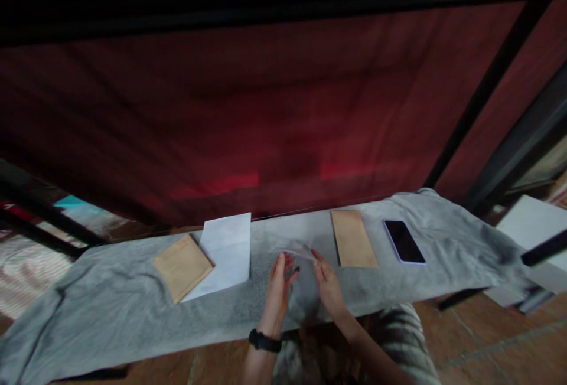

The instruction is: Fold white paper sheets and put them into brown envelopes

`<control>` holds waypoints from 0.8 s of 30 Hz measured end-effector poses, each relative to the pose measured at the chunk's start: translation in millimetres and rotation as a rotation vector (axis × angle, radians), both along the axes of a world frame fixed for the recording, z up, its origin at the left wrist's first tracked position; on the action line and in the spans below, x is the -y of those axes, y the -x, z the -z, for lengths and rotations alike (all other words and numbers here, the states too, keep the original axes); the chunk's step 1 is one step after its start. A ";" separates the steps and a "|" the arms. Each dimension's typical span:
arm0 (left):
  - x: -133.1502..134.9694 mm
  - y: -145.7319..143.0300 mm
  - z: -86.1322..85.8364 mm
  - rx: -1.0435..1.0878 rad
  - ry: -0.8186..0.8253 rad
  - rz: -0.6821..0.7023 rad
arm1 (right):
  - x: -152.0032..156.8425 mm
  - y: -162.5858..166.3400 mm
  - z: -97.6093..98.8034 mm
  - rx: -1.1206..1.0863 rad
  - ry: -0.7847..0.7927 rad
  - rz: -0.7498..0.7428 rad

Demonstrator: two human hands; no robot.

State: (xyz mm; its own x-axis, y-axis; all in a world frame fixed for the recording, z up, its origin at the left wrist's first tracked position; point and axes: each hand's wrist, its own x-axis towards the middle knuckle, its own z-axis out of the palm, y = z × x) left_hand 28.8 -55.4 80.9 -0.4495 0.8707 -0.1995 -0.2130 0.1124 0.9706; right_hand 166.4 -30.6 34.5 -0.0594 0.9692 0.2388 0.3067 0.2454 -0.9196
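Note:
My left hand [278,284], with a dark band on its wrist, is in front of me over the grey cloth. My right hand [326,284] faces it a short way to the right. Between them stretches a thin, see-through sheet that looks like clear plastic [300,249]; its exact kind is blurred. Fingertips of both hands hold its edges. To the right of my right hand lies a brown envelope [354,238]. On the left, a white sheet of paper [227,252] lies partly under a stack of brown envelopes [182,267].
A grey cloth [110,296] covers the narrow bench. At its right lies a phone [404,242] with a dark screen and pale case. Red fabric [283,107] hangs behind, framed by dark bars [482,95]. White boards [538,225] stand at far right.

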 end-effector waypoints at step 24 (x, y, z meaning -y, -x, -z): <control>-5.6 37.4 35.7 -1.083 0.169 0.117 | 5.4 -23.8 23.1 0.589 -0.308 -0.004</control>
